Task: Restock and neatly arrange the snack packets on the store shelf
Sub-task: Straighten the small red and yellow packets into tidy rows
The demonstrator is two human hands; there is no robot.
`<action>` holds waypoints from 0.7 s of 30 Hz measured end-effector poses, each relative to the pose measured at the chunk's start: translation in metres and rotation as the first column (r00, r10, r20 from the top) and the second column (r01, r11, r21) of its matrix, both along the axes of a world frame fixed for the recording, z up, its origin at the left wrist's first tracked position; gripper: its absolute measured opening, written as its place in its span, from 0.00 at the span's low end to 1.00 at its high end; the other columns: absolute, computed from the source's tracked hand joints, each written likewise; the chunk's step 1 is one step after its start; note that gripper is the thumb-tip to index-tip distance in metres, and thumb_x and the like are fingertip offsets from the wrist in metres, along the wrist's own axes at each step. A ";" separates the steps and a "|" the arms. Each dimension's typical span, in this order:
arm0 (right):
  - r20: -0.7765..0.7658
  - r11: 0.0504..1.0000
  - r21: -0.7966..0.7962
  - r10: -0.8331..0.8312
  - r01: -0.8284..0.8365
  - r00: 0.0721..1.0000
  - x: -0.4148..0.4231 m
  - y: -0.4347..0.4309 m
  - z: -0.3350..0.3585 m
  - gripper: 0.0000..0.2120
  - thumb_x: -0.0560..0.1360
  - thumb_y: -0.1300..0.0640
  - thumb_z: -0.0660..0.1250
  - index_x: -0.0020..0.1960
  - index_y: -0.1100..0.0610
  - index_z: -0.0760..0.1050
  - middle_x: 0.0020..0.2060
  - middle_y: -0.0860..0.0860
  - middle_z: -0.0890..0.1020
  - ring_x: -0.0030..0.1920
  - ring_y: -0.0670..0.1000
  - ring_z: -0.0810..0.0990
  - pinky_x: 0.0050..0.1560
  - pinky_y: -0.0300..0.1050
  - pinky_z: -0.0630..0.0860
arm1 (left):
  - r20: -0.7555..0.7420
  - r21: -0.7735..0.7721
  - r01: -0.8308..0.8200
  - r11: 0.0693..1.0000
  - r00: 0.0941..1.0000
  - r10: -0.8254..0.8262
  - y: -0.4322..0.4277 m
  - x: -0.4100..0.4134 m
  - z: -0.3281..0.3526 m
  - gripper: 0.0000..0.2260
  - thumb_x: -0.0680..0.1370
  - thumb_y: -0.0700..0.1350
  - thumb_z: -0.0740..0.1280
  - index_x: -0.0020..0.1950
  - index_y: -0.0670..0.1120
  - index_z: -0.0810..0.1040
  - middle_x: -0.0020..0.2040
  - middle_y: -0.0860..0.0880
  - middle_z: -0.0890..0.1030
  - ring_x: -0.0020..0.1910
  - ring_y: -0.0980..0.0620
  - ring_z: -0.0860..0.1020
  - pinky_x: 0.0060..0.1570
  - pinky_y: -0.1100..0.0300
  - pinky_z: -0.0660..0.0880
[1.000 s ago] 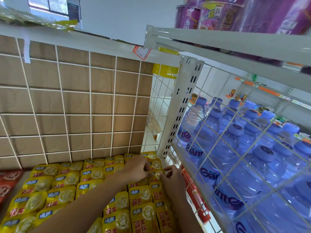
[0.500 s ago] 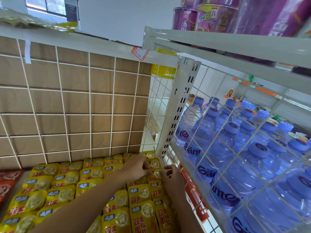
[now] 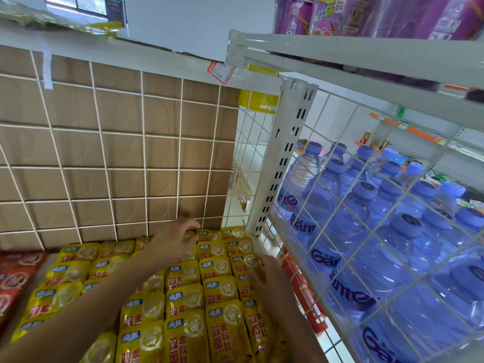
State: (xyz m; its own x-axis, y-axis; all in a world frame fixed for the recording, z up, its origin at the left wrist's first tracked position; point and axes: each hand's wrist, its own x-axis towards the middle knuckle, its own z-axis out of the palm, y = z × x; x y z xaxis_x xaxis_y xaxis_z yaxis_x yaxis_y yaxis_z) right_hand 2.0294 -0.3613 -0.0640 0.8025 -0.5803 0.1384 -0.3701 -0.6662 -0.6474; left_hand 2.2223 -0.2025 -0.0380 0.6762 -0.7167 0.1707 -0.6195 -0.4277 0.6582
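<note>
The left grip (image 3: 175,241), fingers loose, rests on back-row yellow snack packets (image 3: 221,288); the right grip (image 3: 271,277), at its 4 o'clock, touches the rightmost column, fingers spread.

A white wire grid (image 3: 145,168) covered a brown wood-grain back panel (image 3: 162,113). A slotted white upright (image 3: 281,158) stood right of it, a pale wall (image 3: 183,19) and window (image 3: 76,2) above.
</note>
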 end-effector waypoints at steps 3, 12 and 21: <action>-0.033 0.998 -0.031 0.054 -0.055 0.998 0.004 0.001 -0.001 0.20 0.76 0.52 0.63 0.67 0.49 0.67 0.61 0.46 0.74 0.59 0.45 0.73 0.57 0.43 0.73 | 0.067 0.172 -0.007 0.985 0.998 -0.004 0.018 -0.011 0.000 0.19 0.78 0.53 0.61 0.67 0.50 0.69 0.67 0.48 0.72 0.64 0.50 0.70 0.62 0.58 0.65; -0.207 0.954 -0.156 0.221 -0.255 0.953 0.030 -0.003 -0.001 0.24 0.79 0.47 0.55 0.74 0.46 0.58 0.75 0.47 0.58 0.75 0.48 0.55 0.73 0.53 0.57 | 0.154 0.467 -0.011 0.884 0.986 -0.070 0.017 -0.073 -0.021 0.57 0.50 0.77 0.22 0.76 0.58 0.46 0.77 0.53 0.41 0.75 0.50 0.37 0.71 0.47 0.36; -0.312 0.931 -0.195 0.240 -0.309 0.919 0.036 -0.005 -0.006 0.26 0.80 0.43 0.52 0.76 0.47 0.52 0.76 0.47 0.52 0.76 0.48 0.48 0.73 0.46 0.50 | 0.166 0.479 -0.056 0.876 0.986 -0.028 0.011 -0.092 -0.031 0.53 0.52 0.74 0.18 0.75 0.58 0.38 0.76 0.53 0.36 0.70 0.52 0.29 0.69 0.46 0.30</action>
State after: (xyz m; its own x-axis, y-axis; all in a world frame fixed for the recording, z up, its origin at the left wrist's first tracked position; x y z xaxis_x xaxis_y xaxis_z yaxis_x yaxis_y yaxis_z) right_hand 2.0658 -0.3662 -0.0697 0.9509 -0.3095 -0.0085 -0.2920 -0.8873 -0.3569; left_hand 2.1307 -0.1917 -0.0686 0.6793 -0.7290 -0.0840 -0.6915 -0.6742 0.2595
